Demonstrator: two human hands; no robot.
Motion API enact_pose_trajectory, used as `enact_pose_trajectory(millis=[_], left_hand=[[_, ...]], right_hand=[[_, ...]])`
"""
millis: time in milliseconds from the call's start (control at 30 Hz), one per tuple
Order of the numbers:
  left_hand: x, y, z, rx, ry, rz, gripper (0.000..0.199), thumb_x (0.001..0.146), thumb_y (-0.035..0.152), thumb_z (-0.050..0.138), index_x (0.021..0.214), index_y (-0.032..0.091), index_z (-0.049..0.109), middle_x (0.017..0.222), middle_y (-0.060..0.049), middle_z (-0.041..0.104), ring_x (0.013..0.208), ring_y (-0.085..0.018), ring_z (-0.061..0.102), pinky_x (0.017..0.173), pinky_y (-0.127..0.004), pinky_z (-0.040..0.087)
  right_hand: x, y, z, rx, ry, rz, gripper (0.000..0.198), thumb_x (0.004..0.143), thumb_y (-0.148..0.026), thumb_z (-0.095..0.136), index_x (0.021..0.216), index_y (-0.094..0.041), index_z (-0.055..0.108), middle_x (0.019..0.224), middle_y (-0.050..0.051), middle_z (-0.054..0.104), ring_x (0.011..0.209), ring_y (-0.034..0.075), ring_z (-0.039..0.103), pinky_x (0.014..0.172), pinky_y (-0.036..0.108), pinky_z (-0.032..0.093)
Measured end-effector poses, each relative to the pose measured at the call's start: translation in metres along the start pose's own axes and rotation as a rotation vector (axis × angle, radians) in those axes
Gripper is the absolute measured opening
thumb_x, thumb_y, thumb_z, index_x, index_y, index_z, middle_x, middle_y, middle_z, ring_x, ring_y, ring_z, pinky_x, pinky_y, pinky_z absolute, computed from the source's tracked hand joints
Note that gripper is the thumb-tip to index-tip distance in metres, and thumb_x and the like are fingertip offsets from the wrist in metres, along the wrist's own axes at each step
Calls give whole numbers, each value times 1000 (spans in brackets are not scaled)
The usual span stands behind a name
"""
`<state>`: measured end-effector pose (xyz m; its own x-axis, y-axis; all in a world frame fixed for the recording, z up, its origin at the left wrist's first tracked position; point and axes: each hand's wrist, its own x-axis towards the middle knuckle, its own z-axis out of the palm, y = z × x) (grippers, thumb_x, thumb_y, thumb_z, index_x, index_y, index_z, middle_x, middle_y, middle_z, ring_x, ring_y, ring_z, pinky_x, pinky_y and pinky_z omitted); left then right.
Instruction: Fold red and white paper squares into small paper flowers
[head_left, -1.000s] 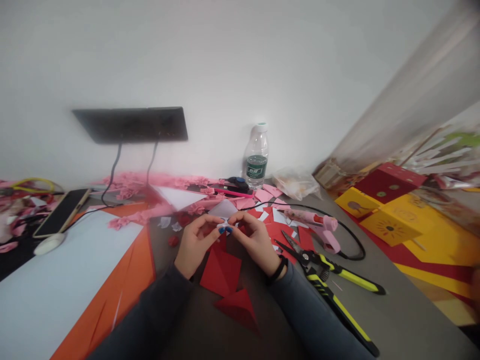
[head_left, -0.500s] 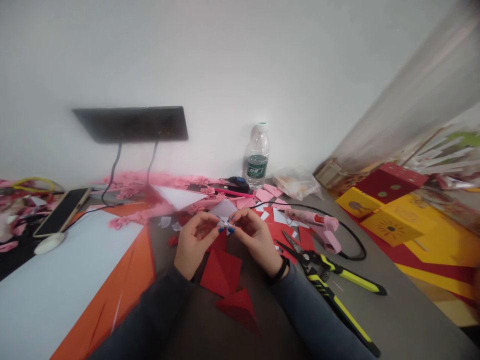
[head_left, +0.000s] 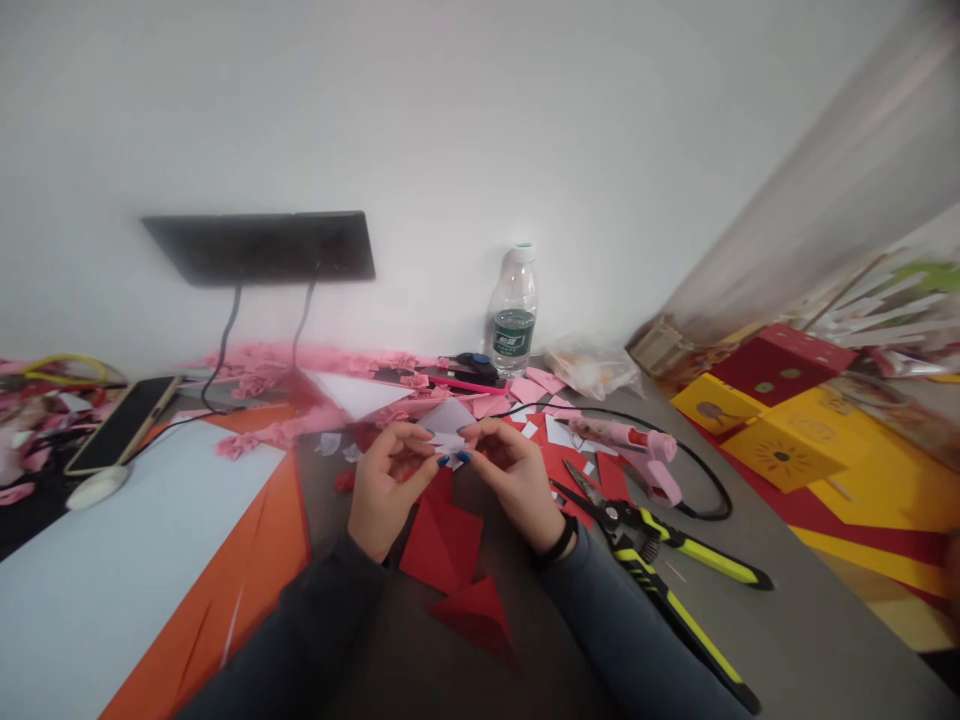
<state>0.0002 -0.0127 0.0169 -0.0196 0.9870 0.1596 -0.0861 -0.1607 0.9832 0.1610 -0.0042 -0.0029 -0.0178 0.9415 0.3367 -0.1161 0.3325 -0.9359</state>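
Observation:
Between my fingertips is a small white piece of paper [head_left: 450, 441], partly covered by the fingers. My left hand [head_left: 390, 480] pinches its left side, and my right hand [head_left: 517, 480] pinches the right side. Both hands are closed, with thumbs close together at the paper's lower edge. Under and just in front of the hands lie red paper squares [head_left: 442, 545], creased, and a folded red piece [head_left: 480, 615] nearer to me. A pale sheet [head_left: 448, 414] shows right behind the held paper.
To the right lie yellow-black snips [head_left: 637, 535] with jaws apart, and a pink glue gun [head_left: 645, 455] with its cord. A water bottle [head_left: 514, 315] stands by the wall. Orange and white sheets [head_left: 142, 560], a phone [head_left: 124, 425] and a mouse [head_left: 97, 487] are left; yellow boxes [head_left: 787, 440] far right.
The fingertips have shifted slightly on the white paper, the right index finger lifting a little, and more of the paper shows between them. Everything else stays put.

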Motion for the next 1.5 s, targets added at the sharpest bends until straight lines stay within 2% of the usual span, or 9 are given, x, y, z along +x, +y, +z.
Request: enact_pose_trajectory(millis=[133, 367, 533, 667, 833, 967, 1133, 1267, 1500], left_hand=[[2, -1, 1, -46, -33, 4, 22, 68, 18, 79, 84, 20, 65, 79, 1, 63, 77, -15, 63, 73, -23, 52], [5, -2, 2, -53, -139, -85, 17, 68, 25, 80, 79, 17, 68, 79, -1, 67, 78, -17, 64, 76, -26, 52], [7, -5, -1, -88, -157, -116, 19, 70, 29, 81, 80, 16, 71, 78, -1, 67, 70, -14, 60, 63, -23, 51], [6, -7, -2, -239, -255, -196, 19, 72, 29, 80, 79, 17, 68, 79, -1, 65, 69, -13, 59, 56, -21, 48], [5, -9, -3, -285, -384, -205, 19, 73, 25, 81, 74, 16, 64, 78, 1, 61, 65, -10, 54, 58, -19, 44], [7, -12, -2, -317, -319, -223, 27, 68, 27, 84, 79, 17, 61, 71, 4, 57, 61, -8, 52, 56, -17, 42], [6, -13, -2, -314, -336, -238, 26, 74, 34, 79, 80, 15, 63, 72, 0, 63, 65, -12, 61, 61, -21, 50], [5, -14, -2, -247, -316, -237, 31, 75, 39, 78, 89, 13, 68, 78, -4, 68, 70, -16, 65, 66, -26, 55], [6, -15, -2, -104, -228, -152, 24, 74, 33, 78, 70, 14, 64, 66, 1, 64, 61, -10, 60, 61, -20, 53]], right_hand=[[0, 0, -1, -45, -73, 51, 24, 82, -43, 69, 80, -20, 65, 74, 2, 63, 68, 17, 58, 64, 29, 48], [-1, 0, -1, -81, -79, 32, 28, 83, -47, 67, 79, -20, 63, 75, 2, 62, 70, 17, 57, 65, 29, 47], [-1, -2, 0, 4, -117, 40, 28, 82, -48, 69, 81, -20, 64, 79, 3, 62, 73, 18, 58, 69, 30, 49], [-2, -3, -2, 139, -183, 76, 27, 90, -46, 61, 81, -21, 66, 76, 1, 61, 73, 17, 58, 72, 29, 48], [-3, -7, -2, 319, -305, 188, 24, 80, -40, 75, 90, -21, 63, 82, 0, 61, 70, 14, 58, 67, 26, 48], [-2, -8, 1, 352, -331, 227, 30, 76, -39, 79, 91, -21, 62, 82, -1, 60, 72, 13, 58, 66, 26, 48], [-1, -1, 2, 316, -192, 244, 29, 75, -40, 79, 79, -19, 59, 71, -3, 57, 58, 10, 52, 57, 23, 44], [-1, 2, 2, 283, -107, 202, 32, 77, -42, 77, 73, -20, 55, 68, -3, 57, 58, 11, 52, 56, 23, 44], [-1, -1, 3, 147, -107, 156, 24, 86, -43, 67, 83, -20, 60, 74, -1, 59, 64, 13, 57, 61, 26, 47]])
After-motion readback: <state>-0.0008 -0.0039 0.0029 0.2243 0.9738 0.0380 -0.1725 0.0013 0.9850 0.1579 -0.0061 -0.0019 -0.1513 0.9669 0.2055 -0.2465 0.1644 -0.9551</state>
